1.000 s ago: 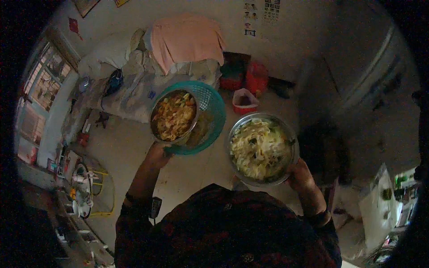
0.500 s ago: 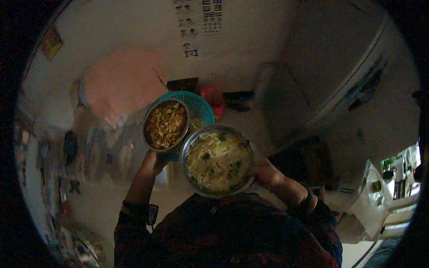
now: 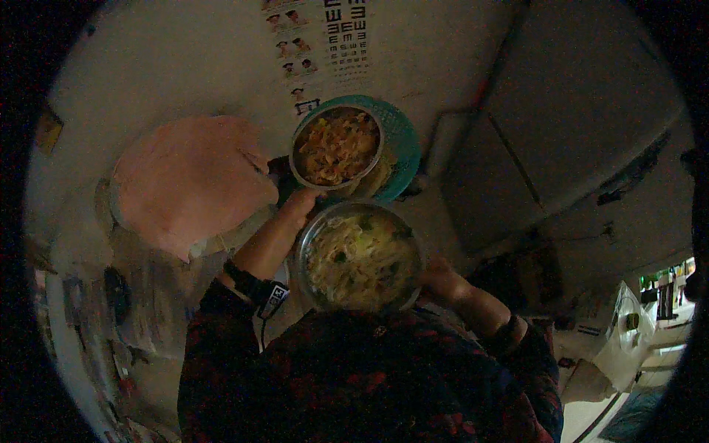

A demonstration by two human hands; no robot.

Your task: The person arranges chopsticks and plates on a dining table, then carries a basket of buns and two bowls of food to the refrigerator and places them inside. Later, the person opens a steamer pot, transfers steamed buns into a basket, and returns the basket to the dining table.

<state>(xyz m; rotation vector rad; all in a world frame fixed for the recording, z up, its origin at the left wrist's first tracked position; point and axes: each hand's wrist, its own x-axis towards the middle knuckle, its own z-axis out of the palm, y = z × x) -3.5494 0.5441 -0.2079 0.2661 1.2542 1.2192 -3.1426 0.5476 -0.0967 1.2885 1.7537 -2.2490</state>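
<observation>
My left hand (image 3: 304, 202) is at the near left rim of a smaller metal bowl (image 3: 296, 167), its fingers mostly hidden beneath. That bowl holds chopped orange-brown food. Behind and partly under it is a teal perforated plastic basket (image 3: 405, 148) with something pale inside; whether my fingers also grip the basket is hidden. Closer to my chest, a larger metal bowl (image 3: 303, 273) carries pale shredded food with dark green bits. My right hand (image 3: 442, 282) is closed on its right rim.
To the left, a pink cloth (image 3: 196, 181) covers something rounded. Wall charts (image 3: 343, 37) hang ahead. A large grey cabinet-like body (image 3: 561, 148) stands at the right, with a translucent plastic bag (image 3: 631, 321) lower down. A cable with a small black device (image 3: 273, 297) hangs by my left wrist.
My left hand has moved forward and to the right, taking the smaller bowl and teal basket along. The larger bowl in my right hand has stayed near my chest. The view has shifted somewhat.
</observation>
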